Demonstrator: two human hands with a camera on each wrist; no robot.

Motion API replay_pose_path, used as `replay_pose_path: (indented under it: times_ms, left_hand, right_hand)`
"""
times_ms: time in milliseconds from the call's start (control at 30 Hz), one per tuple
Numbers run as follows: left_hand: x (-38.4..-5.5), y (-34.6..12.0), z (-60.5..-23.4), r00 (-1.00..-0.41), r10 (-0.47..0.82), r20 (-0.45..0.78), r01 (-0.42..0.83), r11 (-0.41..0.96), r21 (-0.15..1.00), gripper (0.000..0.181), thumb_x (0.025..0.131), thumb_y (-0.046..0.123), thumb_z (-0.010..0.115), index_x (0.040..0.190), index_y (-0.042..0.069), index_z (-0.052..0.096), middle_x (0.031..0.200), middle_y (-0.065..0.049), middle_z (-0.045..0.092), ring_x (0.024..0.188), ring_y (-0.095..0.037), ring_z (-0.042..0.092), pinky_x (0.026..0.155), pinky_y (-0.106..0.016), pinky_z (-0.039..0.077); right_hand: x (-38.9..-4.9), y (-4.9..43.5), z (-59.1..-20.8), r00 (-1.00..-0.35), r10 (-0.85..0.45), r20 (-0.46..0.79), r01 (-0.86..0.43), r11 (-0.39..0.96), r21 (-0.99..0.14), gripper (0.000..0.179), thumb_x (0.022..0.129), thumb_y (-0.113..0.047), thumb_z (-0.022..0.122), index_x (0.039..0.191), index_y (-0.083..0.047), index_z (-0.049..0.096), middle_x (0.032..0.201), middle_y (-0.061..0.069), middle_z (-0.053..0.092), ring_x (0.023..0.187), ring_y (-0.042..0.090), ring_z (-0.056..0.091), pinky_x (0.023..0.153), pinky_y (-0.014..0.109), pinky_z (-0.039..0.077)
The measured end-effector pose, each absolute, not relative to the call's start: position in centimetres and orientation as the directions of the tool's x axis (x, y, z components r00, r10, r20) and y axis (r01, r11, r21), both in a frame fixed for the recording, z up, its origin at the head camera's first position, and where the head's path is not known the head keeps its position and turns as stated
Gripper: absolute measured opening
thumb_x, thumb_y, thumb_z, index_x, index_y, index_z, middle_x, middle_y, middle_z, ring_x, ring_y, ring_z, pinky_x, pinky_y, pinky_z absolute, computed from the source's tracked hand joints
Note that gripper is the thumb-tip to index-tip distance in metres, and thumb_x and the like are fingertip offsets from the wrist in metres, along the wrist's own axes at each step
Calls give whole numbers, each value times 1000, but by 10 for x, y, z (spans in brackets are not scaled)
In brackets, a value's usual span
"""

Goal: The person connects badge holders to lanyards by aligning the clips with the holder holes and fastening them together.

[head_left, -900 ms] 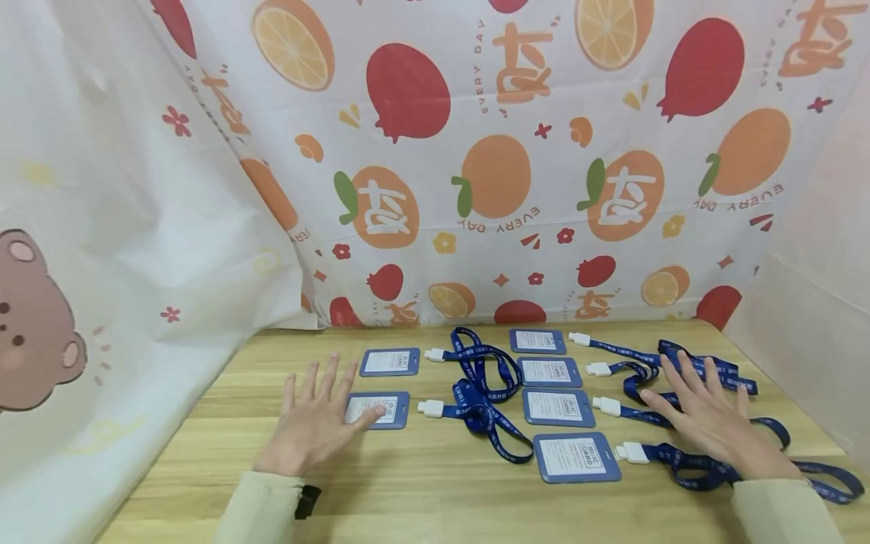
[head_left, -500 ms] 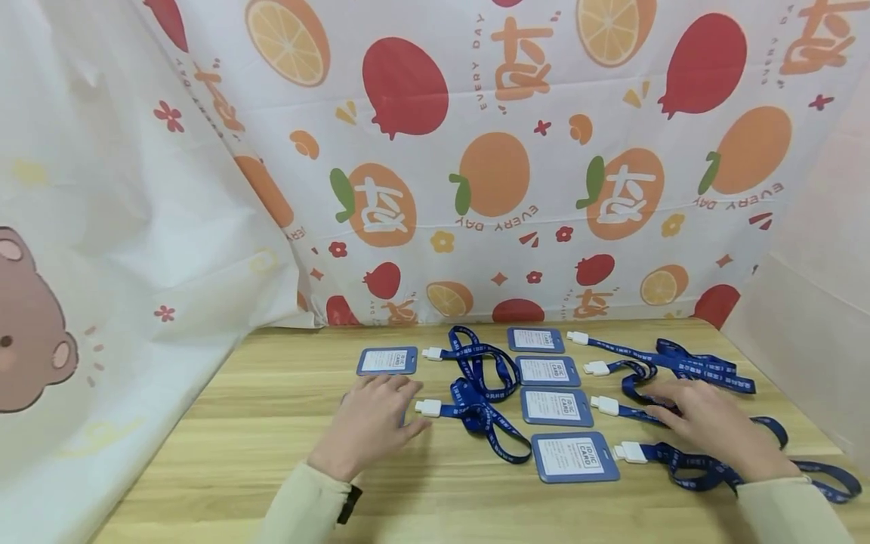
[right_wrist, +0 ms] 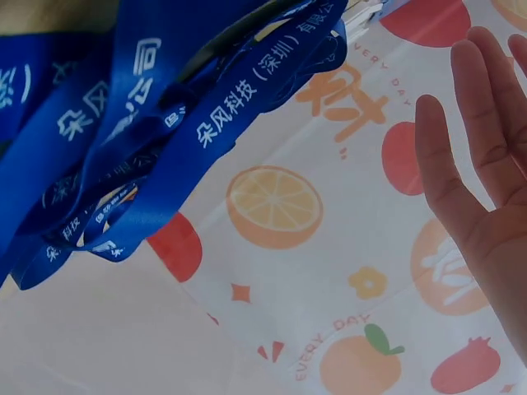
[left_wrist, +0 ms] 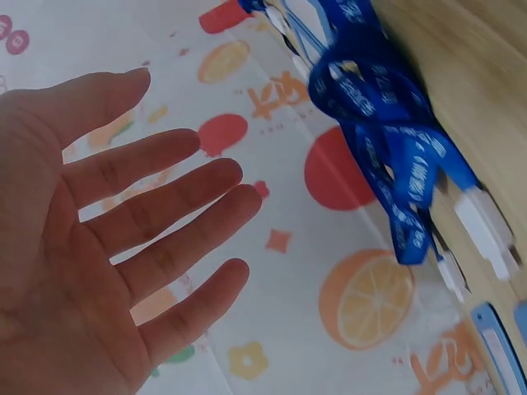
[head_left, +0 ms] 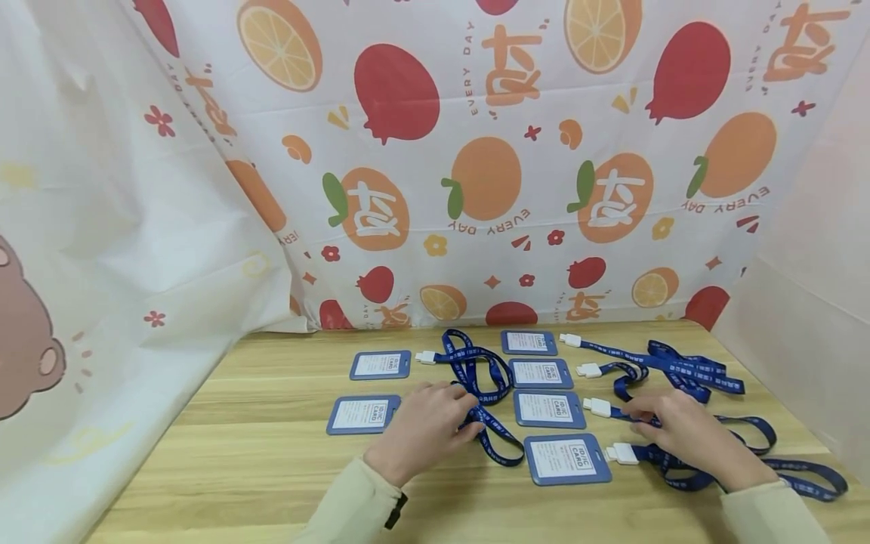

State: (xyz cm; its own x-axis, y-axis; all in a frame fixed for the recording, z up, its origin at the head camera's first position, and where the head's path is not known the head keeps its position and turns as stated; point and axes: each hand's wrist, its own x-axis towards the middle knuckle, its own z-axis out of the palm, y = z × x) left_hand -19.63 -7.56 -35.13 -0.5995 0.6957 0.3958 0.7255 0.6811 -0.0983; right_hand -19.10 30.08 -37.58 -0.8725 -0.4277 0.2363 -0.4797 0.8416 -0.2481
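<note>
Moving loose, empty left hand point(head_left: 424, 427) off the leftmost badge point(head_left: 363, 414) to the lanyard point(head_left: 489, 418) left of the frontmost badge point(head_left: 566, 459), keeping right hand point(head_left: 696, 434) likewise loose, apparently switching to lanyard work.

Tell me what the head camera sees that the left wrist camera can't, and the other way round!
Only the head view: the right hand and part of a bear print.

Only the left wrist view: the left hand from its palm side.

Both: that hand, blue lanyards, white clips, ID card holders and the fruit-print curtain.
</note>
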Motion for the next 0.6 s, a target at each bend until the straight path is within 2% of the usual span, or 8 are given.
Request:
replay_pose_path:
  times_ms: [167,267,400,600]
  left_hand:
    - [-196,-58,-357,-582,731,358,746,654,-124,20,92,33,76,97,13,76,89,2,71,79,-13,65,70,-28,54]
    - [-193,-49,-363,-586,747,314,756,643,-121,18,93,31,75,99,14,75,96,2,72,87,-14,66,75,-29,54]
    - [-191,-38,-369,-621,741,257,750,656,-80,19,94,32,73,103,15,76,103,3,72,97,-14,65,85,-32,54]
    - [-190,-23,-371,-617,754,226,763,643,-63,24,95,36,73,107,16,77,105,4,73,93,-11,64,85,-30,53]
  right_hand:
    - [-190,301,-376,-890,-406,210,-450,855,-256,19,81,-4,83,99,-6,78,91,-3,72,77,10,62,70,39,58]
    - [-190,300,-378,-894,-403,195,-445,843,-301,17,82,-4,82,98,-7,78,91,-3,72,77,8,61,69,36,58]
    - [-191,297,-381,-893,-409,188,-450,823,-346,15,83,-4,81,98,-7,78,94,-2,72,79,9,62,68,34,57]
    - [-190,295,-382,-895,-411,174,-446,830,-335,15,82,-3,81,97,-7,78,93,-3,72,80,12,64,69,34,57]
